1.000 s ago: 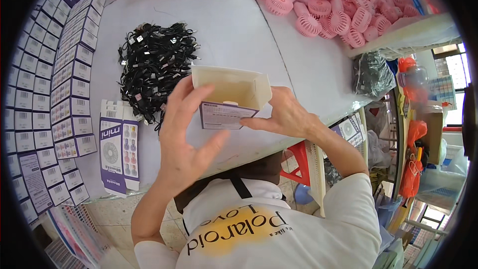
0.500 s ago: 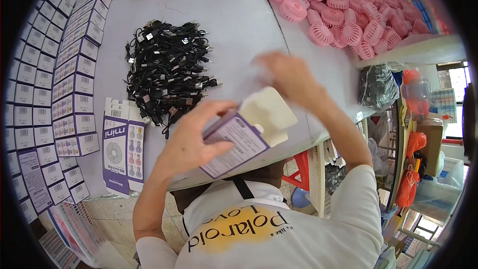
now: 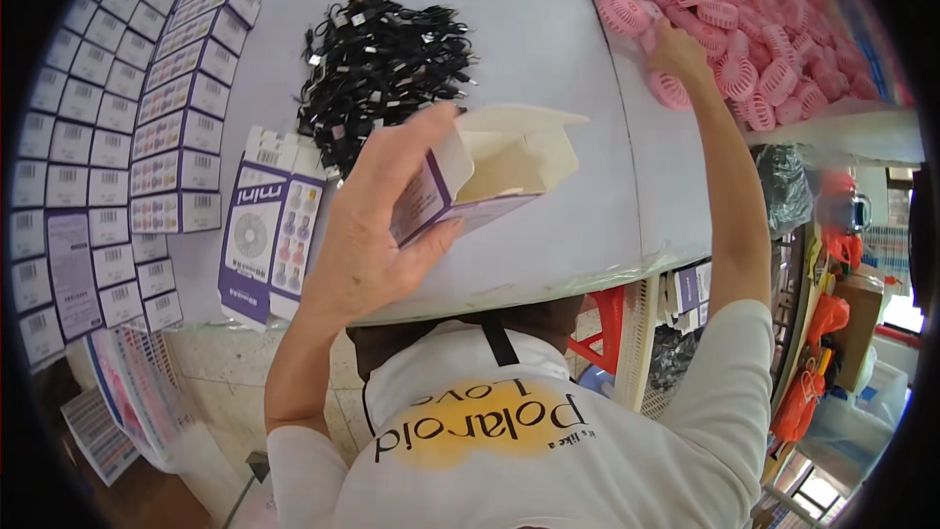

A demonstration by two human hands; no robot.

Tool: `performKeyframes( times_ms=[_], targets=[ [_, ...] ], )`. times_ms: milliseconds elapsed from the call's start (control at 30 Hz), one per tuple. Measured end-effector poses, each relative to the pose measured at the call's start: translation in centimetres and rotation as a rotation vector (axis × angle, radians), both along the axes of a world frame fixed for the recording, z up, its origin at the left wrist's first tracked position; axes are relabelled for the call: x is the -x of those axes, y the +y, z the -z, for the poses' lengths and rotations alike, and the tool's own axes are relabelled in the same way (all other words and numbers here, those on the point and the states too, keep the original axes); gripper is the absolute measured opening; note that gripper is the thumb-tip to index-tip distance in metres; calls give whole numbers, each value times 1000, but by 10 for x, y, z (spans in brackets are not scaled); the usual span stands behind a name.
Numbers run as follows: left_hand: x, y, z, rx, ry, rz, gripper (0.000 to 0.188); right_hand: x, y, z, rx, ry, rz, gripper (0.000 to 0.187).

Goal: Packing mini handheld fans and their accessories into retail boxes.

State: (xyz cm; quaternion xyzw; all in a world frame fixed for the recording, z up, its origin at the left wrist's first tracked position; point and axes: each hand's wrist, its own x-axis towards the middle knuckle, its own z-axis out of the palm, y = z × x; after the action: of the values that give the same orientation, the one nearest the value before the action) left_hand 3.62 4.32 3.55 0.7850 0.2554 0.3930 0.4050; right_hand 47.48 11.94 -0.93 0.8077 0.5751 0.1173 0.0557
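Observation:
My left hand (image 3: 377, 235) grips a small open carton (image 3: 509, 162), white inside with purple printed sides, and holds it tilted above the near edge of the white table (image 3: 548, 29). Its lid flap stands open and nothing shows inside it. My right hand (image 3: 676, 47) is stretched out to the far right of the table, fingers on the edge of a big heap of pink round mini fans (image 3: 774, 29). The fingers are seen from behind, so I cannot tell whether they hold a fan.
A tangle of black cables (image 3: 382, 64) lies mid-table. Flat unfolded purple-and-white cartons (image 3: 269, 235) sit by my left hand, and several rows of closed cartons (image 3: 108, 127) line the left. A red stool (image 3: 607, 323) and orange bags (image 3: 818, 362) are below right.
My right hand left the carton and reached far right to the pink fans. My left hand now holds the open carton alone, turned and tilted.

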Motion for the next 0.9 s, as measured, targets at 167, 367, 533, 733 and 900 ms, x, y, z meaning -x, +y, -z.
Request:
performKeyframes(
  times_ms=[167, 367, 533, 733, 900],
  targets=[
    [16, -9, -2, -46, 1, -83, 63, 23, -32, -12, 192, 68, 2, 42],
    [30, -12, 0, 11, 31, -177, 65, 101, -77, -99, -422, 1451, -394, 39],
    [24, -6, -5, 216, -23, -87, 69, 176, -106, -138, -309, 1551, -1165, 36],
    [34, -12, -4, 253, -40, -96, 73, 228, -114, -154, -60, 997, -1125, 43],
    [43, -18, 3, 194, -23, -81, 70, 245, -111, -165, 123, 880, -1105, 47]
  ],
)
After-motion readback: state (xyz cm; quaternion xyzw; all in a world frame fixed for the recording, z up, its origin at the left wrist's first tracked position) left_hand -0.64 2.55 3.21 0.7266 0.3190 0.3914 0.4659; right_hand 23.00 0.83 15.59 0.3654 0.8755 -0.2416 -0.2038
